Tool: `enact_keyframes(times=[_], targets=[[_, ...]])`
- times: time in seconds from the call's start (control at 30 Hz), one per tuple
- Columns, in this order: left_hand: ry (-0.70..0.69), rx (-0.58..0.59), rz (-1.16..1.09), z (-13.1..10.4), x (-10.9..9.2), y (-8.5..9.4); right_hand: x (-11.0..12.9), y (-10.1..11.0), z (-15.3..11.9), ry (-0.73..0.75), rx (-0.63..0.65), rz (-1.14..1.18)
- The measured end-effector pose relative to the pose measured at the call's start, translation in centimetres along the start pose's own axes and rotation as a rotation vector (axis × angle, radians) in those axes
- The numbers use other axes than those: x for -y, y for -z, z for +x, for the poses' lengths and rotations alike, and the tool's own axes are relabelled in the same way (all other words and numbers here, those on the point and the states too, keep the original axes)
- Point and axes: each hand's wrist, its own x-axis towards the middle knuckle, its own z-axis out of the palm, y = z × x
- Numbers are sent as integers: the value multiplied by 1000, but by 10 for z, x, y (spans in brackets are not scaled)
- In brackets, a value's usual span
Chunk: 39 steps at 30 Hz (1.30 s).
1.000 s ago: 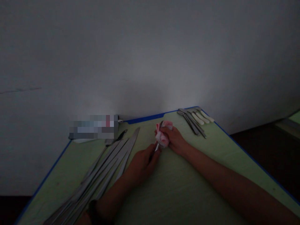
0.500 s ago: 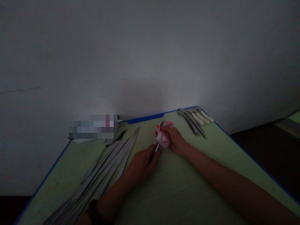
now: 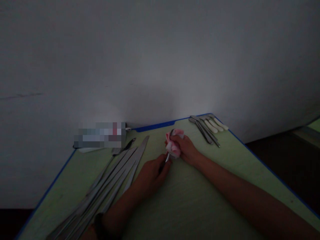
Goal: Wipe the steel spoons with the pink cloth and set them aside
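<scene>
My left hand [image 3: 151, 175] is closed on the handle end of a shiny metal piece of cutlery [image 3: 167, 157], whose exact kind I cannot make out. In my right hand [image 3: 186, 148] a crumpled pink and white cloth [image 3: 175, 149] is gripped around the upper part of that cutlery. A dark tip pokes out above the cloth. Both hands are close together over the middle of the table. Beside my left forearm lie several long metal knives [image 3: 120, 173], pointing away from me.
At the back right corner of the green table [image 3: 200, 193] are several pieces of metal cutlery [image 3: 206, 133] and some with white handles [image 3: 217, 125]. A blurred-out box-like item [image 3: 100, 135] stands at the back left. A grey wall [image 3: 155, 66] rises behind the blue table edge.
Both hands keep nearly the same place and grip. The cloth and my right hand have shifted very slightly to the left.
</scene>
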Motion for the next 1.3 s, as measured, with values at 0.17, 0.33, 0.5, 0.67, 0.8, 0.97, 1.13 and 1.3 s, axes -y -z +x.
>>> enact_keyframes(times=[0.17, 0.33, 0.5, 0.67, 0.8, 0.97, 1.13, 1.3], targets=[[1, 1, -12, 0, -2, 2, 1, -1, 0, -6, 1, -16], [1, 13, -18, 0, -3, 2, 1, 0, -1, 6, 11, -4], [-1, -6, -31, 0, -2, 1, 4, -1, -3, -5, 80, 70], [32, -109, -109, 1, 2, 3, 7, -2, -5, -39, 204, 198], [127, -236, -142, 1, 3, 5, 7, 0, -3, 5, 227, 251], [98, -180, -183, 0, 1, 3, 8, 0, -3, -5, 252, 263], [72, -147, -155, 1, 2, 1, 8, 3, -2, -10, 214, 250], [86, -255, -181, 1, 5, 0, 0, 3, 4, -68, 129, 211]])
